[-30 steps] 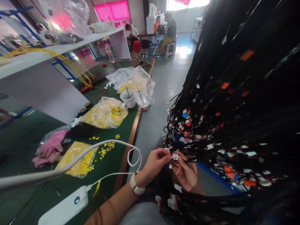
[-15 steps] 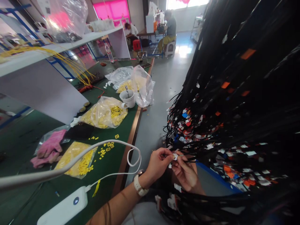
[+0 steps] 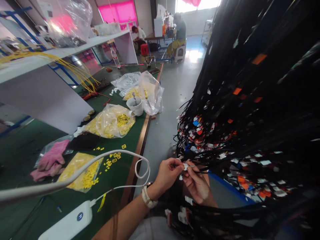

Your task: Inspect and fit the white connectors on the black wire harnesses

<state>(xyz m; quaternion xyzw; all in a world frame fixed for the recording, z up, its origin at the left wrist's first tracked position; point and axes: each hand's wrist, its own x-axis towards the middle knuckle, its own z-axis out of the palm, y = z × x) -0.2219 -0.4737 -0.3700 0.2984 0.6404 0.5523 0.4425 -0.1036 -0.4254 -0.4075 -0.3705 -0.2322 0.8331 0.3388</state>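
Starting on the left of the green table, pink gloves lie well in from the right edge, and a white power bank sits nearer the camera, its white cable looping out past that edge. Next, a flat bag of yellow parts, with loose yellow pieces scattered toward the edge — and farther along, a fuller bag beside a white mug close to the right edge.

Beyond that edge, here's the action: the left hand, white watch strap on its wrist, has thumb and fingers pinched on the left end of a white connector. The right hand clamps its other end — black cables hang thick to the right.
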